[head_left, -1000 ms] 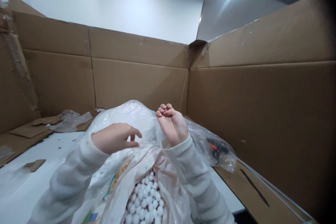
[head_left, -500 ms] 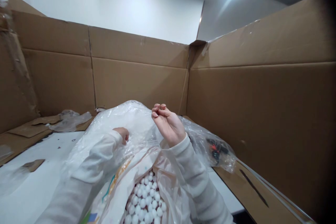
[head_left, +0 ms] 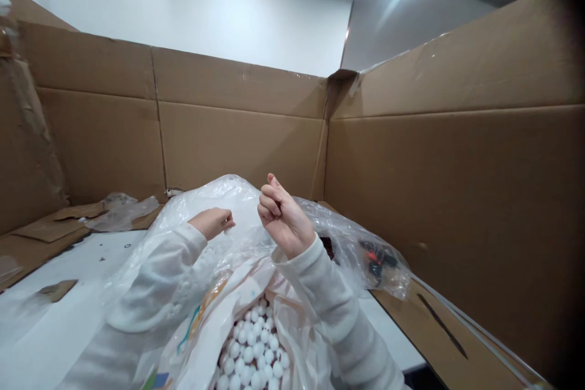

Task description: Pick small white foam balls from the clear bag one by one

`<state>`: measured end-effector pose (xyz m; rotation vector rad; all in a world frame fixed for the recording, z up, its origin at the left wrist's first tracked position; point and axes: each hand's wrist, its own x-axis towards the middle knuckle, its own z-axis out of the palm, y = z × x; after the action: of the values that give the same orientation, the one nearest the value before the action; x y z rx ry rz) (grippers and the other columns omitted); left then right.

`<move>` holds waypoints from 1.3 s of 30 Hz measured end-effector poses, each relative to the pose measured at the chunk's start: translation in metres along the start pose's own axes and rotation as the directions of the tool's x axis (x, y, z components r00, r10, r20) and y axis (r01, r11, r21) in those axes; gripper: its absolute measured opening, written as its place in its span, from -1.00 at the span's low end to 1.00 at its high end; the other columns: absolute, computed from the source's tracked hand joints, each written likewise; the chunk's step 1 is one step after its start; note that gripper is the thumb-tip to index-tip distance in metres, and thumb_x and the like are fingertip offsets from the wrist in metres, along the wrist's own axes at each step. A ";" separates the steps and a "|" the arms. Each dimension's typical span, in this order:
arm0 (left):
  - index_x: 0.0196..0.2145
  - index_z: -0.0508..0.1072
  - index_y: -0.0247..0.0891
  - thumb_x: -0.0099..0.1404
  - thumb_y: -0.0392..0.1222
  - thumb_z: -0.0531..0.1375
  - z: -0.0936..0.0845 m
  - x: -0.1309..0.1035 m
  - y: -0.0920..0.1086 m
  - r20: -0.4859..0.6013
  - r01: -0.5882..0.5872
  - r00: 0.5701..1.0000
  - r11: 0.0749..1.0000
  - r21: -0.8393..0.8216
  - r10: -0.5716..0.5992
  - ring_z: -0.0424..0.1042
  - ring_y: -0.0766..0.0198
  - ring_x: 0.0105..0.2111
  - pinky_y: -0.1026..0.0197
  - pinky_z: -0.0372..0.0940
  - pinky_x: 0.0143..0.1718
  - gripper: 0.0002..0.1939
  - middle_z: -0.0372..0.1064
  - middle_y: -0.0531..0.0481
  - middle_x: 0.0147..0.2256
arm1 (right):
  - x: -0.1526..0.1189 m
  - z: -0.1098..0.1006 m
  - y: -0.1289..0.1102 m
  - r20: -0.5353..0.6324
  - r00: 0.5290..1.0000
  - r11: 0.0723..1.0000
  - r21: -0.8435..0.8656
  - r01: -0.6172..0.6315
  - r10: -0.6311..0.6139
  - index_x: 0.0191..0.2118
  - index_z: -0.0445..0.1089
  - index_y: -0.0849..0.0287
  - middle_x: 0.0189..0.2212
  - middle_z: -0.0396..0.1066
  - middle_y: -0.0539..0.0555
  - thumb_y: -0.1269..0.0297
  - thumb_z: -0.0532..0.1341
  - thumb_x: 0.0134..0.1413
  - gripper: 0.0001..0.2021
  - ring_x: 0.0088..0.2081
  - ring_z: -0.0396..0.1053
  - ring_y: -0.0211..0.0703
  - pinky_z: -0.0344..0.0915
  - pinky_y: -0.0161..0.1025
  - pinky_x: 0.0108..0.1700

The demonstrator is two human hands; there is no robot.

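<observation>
Left hand [head_left: 211,223] is pinching near centre, right hand [head_left: 284,217] is curling closed beside it; whether either is gripping anything, can't tell! White balls [head_left: 253,347] are sitting lower centre, the open bag [head_left: 217,332] apparently corralling them.

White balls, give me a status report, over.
Left hand over clear plastic bag, grip unclear. Right hand raised, fingers curled. White balls heaped in open white bag. Right sleeve beside its opening.
</observation>
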<state>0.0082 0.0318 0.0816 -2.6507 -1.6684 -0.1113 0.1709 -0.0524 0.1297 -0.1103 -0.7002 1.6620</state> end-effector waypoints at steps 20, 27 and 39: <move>-0.24 0.38 -0.24 0.14 -0.33 0.00 0.012 -0.088 0.008 0.107 -0.038 0.994 0.995 0.092 0.028 0.38 0.17 -0.45 0.23 0.20 -0.43 -0.75 0.41 -0.09 -0.46 | -0.002 0.004 -0.010 0.021 0.997 0.983 -0.170 0.075 -0.073 -0.37 0.22 0.14 -0.50 0.23 -0.05 0.56 0.03 0.02 -0.84 -0.61 0.03 -0.41 0.03 -0.42 -0.60; -0.13 0.30 -0.15 0.24 -0.21 -0.05 0.051 -0.125 0.003 0.064 -0.254 0.962 0.958 -0.131 0.264 0.37 0.23 -0.37 0.29 0.16 -0.38 -0.74 0.38 0.01 -0.38 | -0.007 0.008 -0.005 0.075 0.991 0.953 -0.275 0.127 -0.110 -0.50 0.19 0.15 -0.68 -0.14 -0.15 0.24 0.10 0.07 -0.82 -0.68 -0.21 -0.40 -0.14 -0.42 -0.69; -0.25 0.26 -0.24 0.31 -0.06 -0.09 -0.046 -0.096 0.029 -0.384 -0.339 0.889 0.921 -0.192 0.247 0.24 0.35 -0.52 0.32 0.10 -0.46 -0.75 0.30 0.08 -0.47 | -0.024 0.022 -0.010 0.271 0.953 0.847 -0.467 0.252 -0.134 -0.16 0.34 0.18 -0.55 0.06 -0.07 0.41 0.05 0.04 -0.76 -0.56 0.01 -0.39 0.05 -0.39 -0.55</move>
<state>-0.0094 -0.0689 0.1221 -2.8024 -1.1934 -0.7976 0.1749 -0.0827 0.1450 -0.2097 -1.2712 1.2760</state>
